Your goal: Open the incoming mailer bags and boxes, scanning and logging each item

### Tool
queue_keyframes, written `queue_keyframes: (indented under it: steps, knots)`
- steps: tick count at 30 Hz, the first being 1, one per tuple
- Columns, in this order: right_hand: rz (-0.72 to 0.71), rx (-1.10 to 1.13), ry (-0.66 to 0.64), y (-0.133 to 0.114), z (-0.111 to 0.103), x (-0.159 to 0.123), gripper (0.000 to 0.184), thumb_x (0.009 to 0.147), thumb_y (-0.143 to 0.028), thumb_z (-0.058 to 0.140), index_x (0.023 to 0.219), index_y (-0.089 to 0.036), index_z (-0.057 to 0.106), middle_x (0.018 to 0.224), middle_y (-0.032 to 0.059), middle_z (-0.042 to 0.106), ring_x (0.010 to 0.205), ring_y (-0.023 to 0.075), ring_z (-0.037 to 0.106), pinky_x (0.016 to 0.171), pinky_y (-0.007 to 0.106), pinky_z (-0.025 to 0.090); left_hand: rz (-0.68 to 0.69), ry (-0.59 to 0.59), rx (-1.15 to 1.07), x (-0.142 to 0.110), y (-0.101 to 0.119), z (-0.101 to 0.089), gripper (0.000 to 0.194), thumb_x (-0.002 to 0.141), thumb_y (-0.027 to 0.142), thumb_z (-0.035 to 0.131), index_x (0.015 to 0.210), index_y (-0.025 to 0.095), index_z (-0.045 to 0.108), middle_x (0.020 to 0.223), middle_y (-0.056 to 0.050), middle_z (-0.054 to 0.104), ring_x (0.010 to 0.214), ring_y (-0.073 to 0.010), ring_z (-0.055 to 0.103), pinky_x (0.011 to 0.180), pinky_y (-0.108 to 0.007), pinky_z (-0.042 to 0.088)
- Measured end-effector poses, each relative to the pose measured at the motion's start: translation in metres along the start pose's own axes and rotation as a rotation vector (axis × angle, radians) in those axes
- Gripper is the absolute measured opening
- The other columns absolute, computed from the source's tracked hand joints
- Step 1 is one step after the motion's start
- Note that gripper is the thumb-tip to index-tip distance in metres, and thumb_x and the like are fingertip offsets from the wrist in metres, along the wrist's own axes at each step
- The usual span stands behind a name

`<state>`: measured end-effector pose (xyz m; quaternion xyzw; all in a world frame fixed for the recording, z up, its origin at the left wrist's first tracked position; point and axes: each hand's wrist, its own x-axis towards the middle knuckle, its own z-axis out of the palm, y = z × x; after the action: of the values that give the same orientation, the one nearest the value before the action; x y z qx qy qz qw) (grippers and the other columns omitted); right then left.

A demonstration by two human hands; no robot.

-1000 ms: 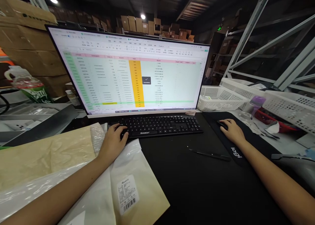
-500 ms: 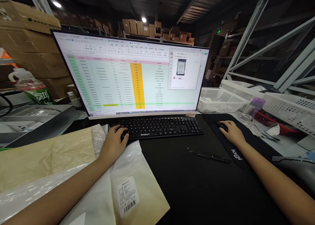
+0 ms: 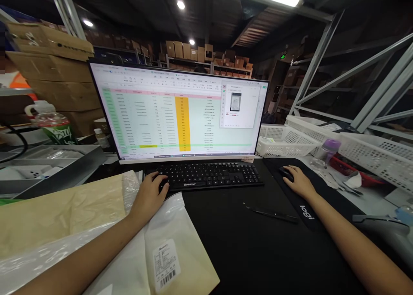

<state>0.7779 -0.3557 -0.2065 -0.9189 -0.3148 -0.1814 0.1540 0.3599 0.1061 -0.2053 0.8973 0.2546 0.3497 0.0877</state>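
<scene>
My left hand [image 3: 149, 192] rests on the left end of a black keyboard [image 3: 206, 175], its fingers spread over the keys and the thumb apart. With my right hand [image 3: 297, 182] I hold a black computer mouse [image 3: 285, 173] on a dark mouse pad [image 3: 318, 200]. Behind the keyboard stands a wide monitor [image 3: 155, 123] showing a spreadsheet, with a small chat window at its right side. Under my left forearm lie pale plastic mailer bags [image 3: 190, 247]; one bears a white barcode label [image 3: 165, 264].
A black pen [image 3: 272, 214] lies on the dark desk mat. White perforated baskets [image 3: 287, 146] line the right side, near a purple-capped bottle [image 3: 329, 149]. At left are a green-labelled bottle [image 3: 56, 125], a grey tray [image 3: 64, 170] and stacked cartons [image 3: 61, 75].
A small chat window has appeared at the right of the screen, and a dark pop-up with a check mark is gone. The view has tilted upward. Both hands keep their places.
</scene>
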Motion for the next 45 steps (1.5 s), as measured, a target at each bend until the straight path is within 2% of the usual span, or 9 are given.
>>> queue_keyframes:
  steps: [3,12,17,21,30,40,45]
  knots:
    - [-0.020,0.011,0.000,0.0005,0.0016,0.0008,0.051,0.089,-0.033,0.053,0.139,-0.020,0.056,0.145,0.0137,0.050,0.130,0.0299,0.056,0.110,0.045,0.049,-0.004,-0.002,-0.005,-0.0003,0.0007,-0.0008,0.046,0.096,0.046,0.040,0.117,0.016,0.068,0.134,-0.021,0.054,0.132,-0.0366,0.053,0.111,-0.056,0.047]
    - [-0.006,0.027,0.020,0.0004,0.0059,0.0033,0.049,0.096,-0.044,0.048,0.138,-0.020,0.057,0.145,0.0148,0.053,0.131,0.0304,0.056,0.112,0.047,0.047,-0.020,-0.009,-0.008,-0.0002,-0.0002,0.0000,0.047,0.096,0.046,0.040,0.119,0.016,0.068,0.135,-0.020,0.053,0.132,-0.0366,0.053,0.110,-0.056,0.048]
    - [-0.002,0.022,0.027,-0.0022,0.0061,0.0054,0.051,0.094,-0.039,0.050,0.139,-0.015,0.057,0.146,0.0176,0.054,0.133,0.0323,0.054,0.113,0.048,0.046,-0.028,-0.014,-0.010,0.0003,0.0000,-0.0002,0.050,0.095,0.047,0.040,0.119,0.014,0.068,0.135,-0.021,0.053,0.131,-0.0367,0.053,0.111,-0.055,0.047]
    - [-0.021,0.017,0.048,-0.0051,0.0036,0.0022,0.050,0.092,-0.033,0.048,0.137,-0.013,0.056,0.141,0.0166,0.058,0.129,0.0304,0.057,0.113,0.045,0.046,-0.026,-0.005,-0.016,0.0006,-0.0013,0.0005,0.050,0.094,0.047,0.040,0.117,0.014,0.069,0.134,-0.021,0.054,0.130,-0.0370,0.055,0.111,-0.056,0.047]
    - [-0.031,0.007,0.073,-0.0065,0.0010,-0.0014,0.048,0.090,-0.031,0.048,0.133,-0.012,0.057,0.137,0.0166,0.060,0.123,0.0301,0.060,0.109,0.045,0.047,-0.018,-0.009,-0.019,0.0007,-0.0043,0.0028,0.051,0.095,0.047,0.040,0.118,0.013,0.069,0.133,-0.021,0.053,0.132,-0.0368,0.053,0.113,-0.055,0.045]
    - [-0.058,0.005,0.081,-0.0028,0.0043,-0.0007,0.049,0.092,-0.034,0.045,0.135,-0.014,0.056,0.137,0.0150,0.060,0.124,0.0298,0.059,0.110,0.045,0.047,-0.020,-0.019,-0.017,-0.0004,-0.0042,0.0015,0.049,0.095,0.047,0.040,0.119,0.013,0.069,0.135,-0.021,0.052,0.133,-0.0369,0.052,0.114,-0.056,0.045]
    - [-0.061,0.010,0.091,-0.0002,0.0066,0.0016,0.051,0.092,-0.036,0.045,0.134,-0.010,0.057,0.134,0.0186,0.062,0.125,0.0304,0.059,0.111,0.045,0.046,-0.023,-0.021,-0.029,-0.0007,-0.0034,0.0016,0.050,0.095,0.048,0.040,0.119,0.014,0.068,0.136,-0.021,0.052,0.133,-0.0366,0.052,0.114,-0.056,0.044]
